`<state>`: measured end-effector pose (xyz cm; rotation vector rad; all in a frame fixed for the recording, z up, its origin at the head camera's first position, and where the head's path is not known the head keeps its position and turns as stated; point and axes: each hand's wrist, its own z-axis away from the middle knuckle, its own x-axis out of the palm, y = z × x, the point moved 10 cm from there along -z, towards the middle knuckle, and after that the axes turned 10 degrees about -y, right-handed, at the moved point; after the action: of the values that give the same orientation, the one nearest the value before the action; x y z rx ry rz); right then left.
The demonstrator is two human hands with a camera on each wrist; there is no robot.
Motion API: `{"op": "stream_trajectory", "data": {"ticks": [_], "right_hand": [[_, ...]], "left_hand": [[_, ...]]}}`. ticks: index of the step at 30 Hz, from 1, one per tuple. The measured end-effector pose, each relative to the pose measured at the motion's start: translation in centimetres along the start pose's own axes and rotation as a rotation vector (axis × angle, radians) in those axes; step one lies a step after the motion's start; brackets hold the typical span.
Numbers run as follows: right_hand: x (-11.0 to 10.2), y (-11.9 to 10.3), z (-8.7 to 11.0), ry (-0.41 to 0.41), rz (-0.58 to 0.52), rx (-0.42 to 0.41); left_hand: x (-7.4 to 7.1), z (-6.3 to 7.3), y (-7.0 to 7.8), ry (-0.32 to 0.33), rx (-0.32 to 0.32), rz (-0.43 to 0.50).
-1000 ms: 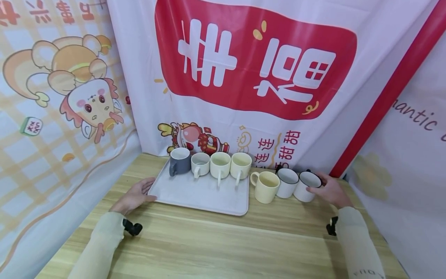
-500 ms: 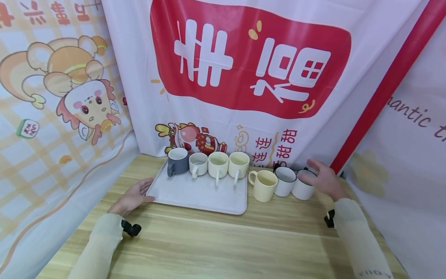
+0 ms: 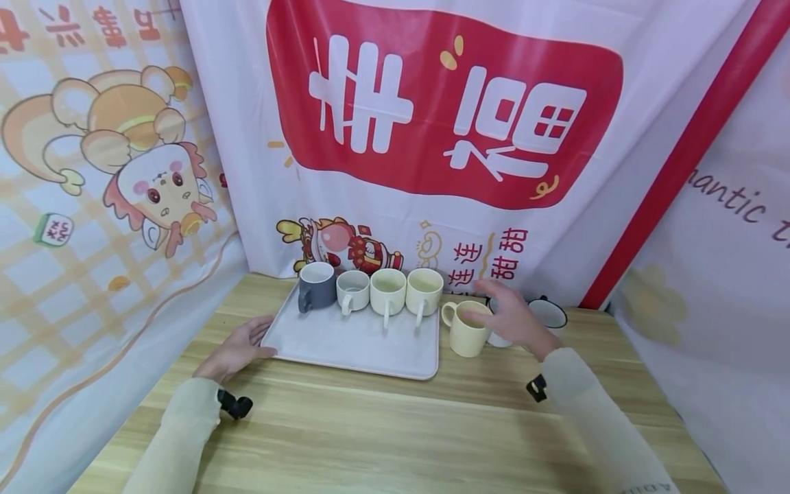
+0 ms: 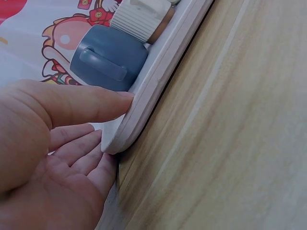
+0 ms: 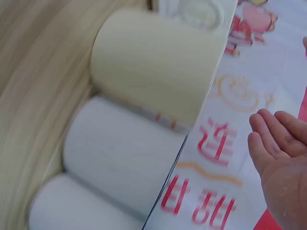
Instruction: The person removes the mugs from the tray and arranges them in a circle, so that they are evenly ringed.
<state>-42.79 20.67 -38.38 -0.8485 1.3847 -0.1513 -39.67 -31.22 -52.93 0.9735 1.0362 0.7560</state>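
Note:
My left hand point(image 3: 239, 350) rests at the near left corner of a pale tray point(image 3: 358, 350), thumb at the rim and fingers straight along the side. The left wrist view shows this hand point(image 4: 67, 158) with its thumb lying on the tray's rim. Over the yellow mug point(image 3: 467, 339) hovers my right hand point(image 3: 515, 319), fingers extended and holding nothing. In the right wrist view, the yellow mug point(image 5: 148, 62) lines up with a white mug point(image 5: 115, 153) and another white mug point(image 5: 72, 206). My right hand partly hides both white ones in the head view.
Along the tray's back stand a grey-blue mug point(image 3: 318, 288), a small white ribbed cup point(image 3: 354, 293), a cream mug point(image 3: 387, 293) and another cream mug point(image 3: 426, 288), handles toward me. A printed cloth point(image 3: 432, 233) hangs directly behind the wooden table point(image 3: 370, 439).
My right hand has let go of the rightmost white mug, lifted off and moved left to above the yellow mug. The left hand stays at the tray corner.

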Motion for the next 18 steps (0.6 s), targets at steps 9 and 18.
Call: {"op": "stream_trajectory", "data": {"ticks": [9, 18], "right_hand": [[4.9, -4.4, -2.0, 0.022, -0.140, -0.082], [9.1, -3.4, -3.7, 0.071, -0.196, 0.030]], "left_hand": [[0.0, -0.1, 0.2, -0.015, 0.030, 0.023], [-0.2, -0.2, -0.4, -0.036, 0.043, 0.047]]}}
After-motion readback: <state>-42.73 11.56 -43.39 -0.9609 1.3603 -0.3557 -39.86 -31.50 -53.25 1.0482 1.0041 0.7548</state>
